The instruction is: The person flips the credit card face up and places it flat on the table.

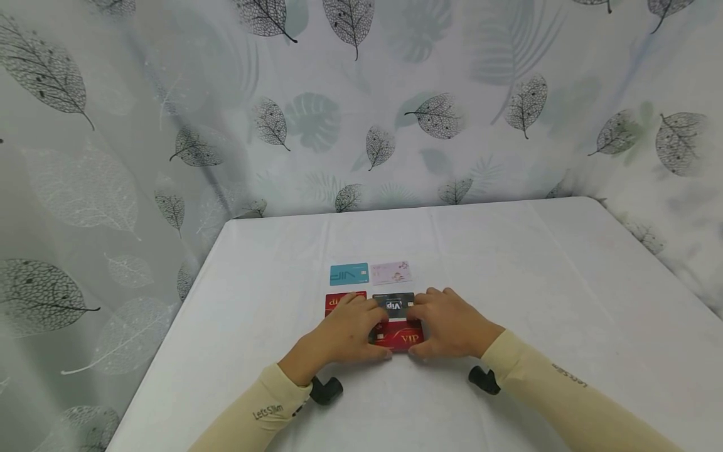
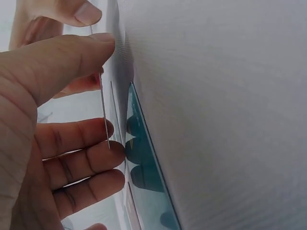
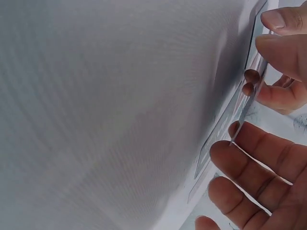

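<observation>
Both hands hold a red VIP card (image 1: 402,339) by its opposite ends, near the front of a small group of cards. My left hand (image 1: 347,331) pinches its left end between thumb and fingers. The right hand (image 1: 454,323) grips the other end. In the left wrist view the held card (image 2: 102,103) shows edge-on, raised off the table; a teal card (image 2: 148,167) lies below the fingertips. A black Vip card (image 1: 393,304) lies just behind the held one. Left of it, another red card (image 1: 337,300) is partly covered by the left hand.
A blue card (image 1: 349,274) and a pale pink card (image 1: 391,273) lie side by side farther back on the white table (image 1: 271,301). A leaf-patterned curtain (image 1: 316,119) hangs behind the table and along its sides.
</observation>
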Demonstrator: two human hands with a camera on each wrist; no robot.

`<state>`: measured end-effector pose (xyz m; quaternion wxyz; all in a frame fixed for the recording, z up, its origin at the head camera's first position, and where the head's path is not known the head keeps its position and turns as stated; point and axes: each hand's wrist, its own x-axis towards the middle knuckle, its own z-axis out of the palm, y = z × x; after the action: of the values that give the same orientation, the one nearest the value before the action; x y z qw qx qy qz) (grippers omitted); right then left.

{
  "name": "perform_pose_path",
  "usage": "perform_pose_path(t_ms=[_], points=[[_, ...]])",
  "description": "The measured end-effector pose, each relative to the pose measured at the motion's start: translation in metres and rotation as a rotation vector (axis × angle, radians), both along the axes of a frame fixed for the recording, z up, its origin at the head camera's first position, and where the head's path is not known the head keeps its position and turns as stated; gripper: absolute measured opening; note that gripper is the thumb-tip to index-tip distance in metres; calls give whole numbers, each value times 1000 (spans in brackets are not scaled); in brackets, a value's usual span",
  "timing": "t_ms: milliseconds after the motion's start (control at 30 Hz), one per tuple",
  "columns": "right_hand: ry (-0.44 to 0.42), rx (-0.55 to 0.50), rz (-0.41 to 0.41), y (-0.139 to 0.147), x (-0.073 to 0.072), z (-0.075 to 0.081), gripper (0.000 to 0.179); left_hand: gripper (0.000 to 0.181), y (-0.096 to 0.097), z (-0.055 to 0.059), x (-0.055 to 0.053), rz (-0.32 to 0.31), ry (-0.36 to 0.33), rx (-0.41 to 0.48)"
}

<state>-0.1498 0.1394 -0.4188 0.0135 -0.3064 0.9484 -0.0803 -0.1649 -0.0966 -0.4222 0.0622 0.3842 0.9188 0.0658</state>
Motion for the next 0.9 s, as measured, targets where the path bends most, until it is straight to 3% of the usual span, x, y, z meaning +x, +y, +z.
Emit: perform_pose_path(t_ms=[900], points=[[-41,44,-38,-5,3,1,44,59,1,-6,3,36,10,-15]])
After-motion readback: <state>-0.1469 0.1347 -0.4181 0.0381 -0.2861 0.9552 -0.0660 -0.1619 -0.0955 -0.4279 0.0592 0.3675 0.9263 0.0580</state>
